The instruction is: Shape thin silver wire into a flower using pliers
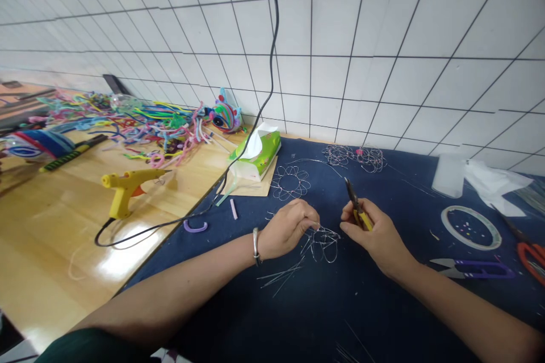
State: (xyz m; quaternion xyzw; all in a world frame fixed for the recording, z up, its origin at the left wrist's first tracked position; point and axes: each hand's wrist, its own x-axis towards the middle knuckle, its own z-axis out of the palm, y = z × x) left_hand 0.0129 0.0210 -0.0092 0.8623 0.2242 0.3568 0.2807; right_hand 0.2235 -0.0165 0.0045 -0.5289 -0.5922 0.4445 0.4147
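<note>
My left hand (288, 228) rests on the dark blue cloth (298, 306) with its fingers pinched on a thin wire flower piece (323, 243) that lies between my two hands. My right hand (374, 232) is closed around small yellow-handled pliers (356, 205), whose dark jaws point up and away from the wire piece. A silver bracelet sits on my left wrist. Loose straight wire bits (281, 275) lie just below my left hand.
Finished wire flowers (290, 182) and wire tangles (353, 157) lie farther back. A green tissue pack (258, 153), a yellow glue gun (125, 188) with black cord, and a heap of coloured pipe cleaners (140, 122) are to the left. Purple snips (474, 267), a tape ring (470, 228) and red scissors (532, 258) lie to the right.
</note>
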